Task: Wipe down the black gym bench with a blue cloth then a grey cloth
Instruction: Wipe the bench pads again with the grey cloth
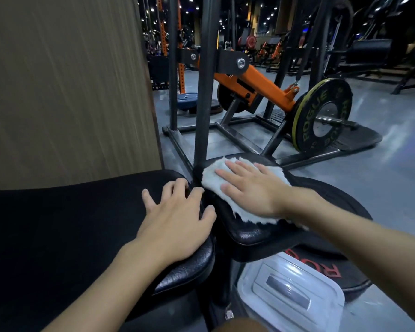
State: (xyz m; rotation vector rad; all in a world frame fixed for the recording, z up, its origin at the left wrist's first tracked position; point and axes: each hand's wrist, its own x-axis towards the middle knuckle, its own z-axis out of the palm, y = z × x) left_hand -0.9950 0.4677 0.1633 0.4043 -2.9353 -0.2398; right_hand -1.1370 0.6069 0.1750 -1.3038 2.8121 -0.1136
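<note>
**A:** Where's the cloth rn?

**B:** The pale grey fluffy terry cloth (210, 179) is on the bench's small black vinyl seat pad (249, 238), toward its far-left corner, just beside the black steel upright post (203, 116). Your right hand (252, 190) lies flat on it, fingers straight & slightly apart, pressing rather than gripping.

**A:** And the other hand?

**B:** Your left hand (177, 219) rests on the right end of the long black back pad (70, 224), fingers spread, a bit bent, holding nothing.

**A:** How'll it handle?

**B:** Prob light, soft & floppy. It'll bunch if you push from one edge, so keep your palm over the middle. The vinyl looks slick (easy glide, I'd guess).

**A:** Room to move?

**B:** The post blocks the far-left corner, and the gap btw the pads could snag the cloth. You've got open room toward the near & right edges. Below the near edge sit a clear plastic lidded box (290, 288) & a black weight plate w/ red lettering (328, 264), so don't let the cloth slide off there.
</note>
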